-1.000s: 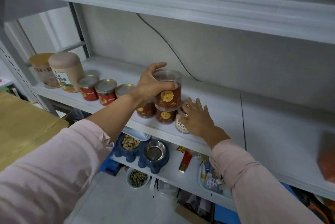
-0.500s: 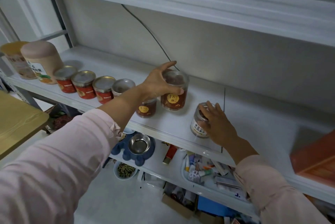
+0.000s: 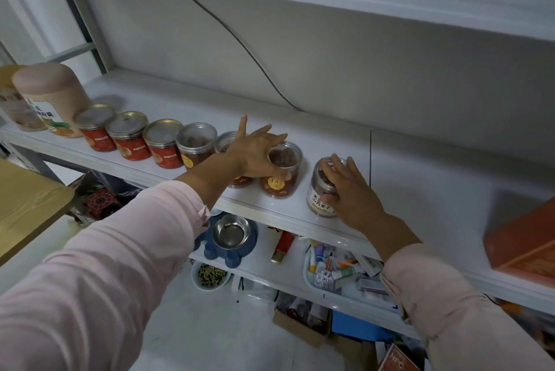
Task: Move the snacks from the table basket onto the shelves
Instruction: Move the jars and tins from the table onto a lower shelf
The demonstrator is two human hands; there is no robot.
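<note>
1. Landmark is the yellow-label jar (image 3: 279, 186): clear, dark snack inside, upright on the white shelf (image 3: 420, 178), near the front edge.
2. Left hand (image 3: 258, 154) grips that jar from above. The fingers curl over the lid rim, the thumb is on the front wall, and the index finger sticks up free.
3. Right hand (image 3: 354, 196) is wrapped round the white-label jar (image 3: 319, 202), fingers over the lid, thumb low on the side. This jar stands upright just right of the yellow-label jar, with a small gap between them.
4. Directly left of the yellow-label jar is the half-hidden jar (image 3: 223, 141), mostly behind the left hand. Can't tell if the two touch.
5. Further left, in one close-packed row: a clear brown-filled jar (image 3: 196, 145), three red cans (image 3: 129, 138) with metal lids, then two tall beige canisters (image 3: 51, 94).
6. Well to the right of the yellow-label jar is an orange box (image 3: 522, 244), blurred at the frame edge.
7. Below the yellow-label jar, on the lower shelf (image 3: 264, 268): a steel bowl (image 3: 231, 232) in a blue holder and a white tray (image 3: 307, 265) of small tubes.
8. Well left of the yellow-label jar and lower is the corner of the wooden table (image 3: 27, 205).
</note>
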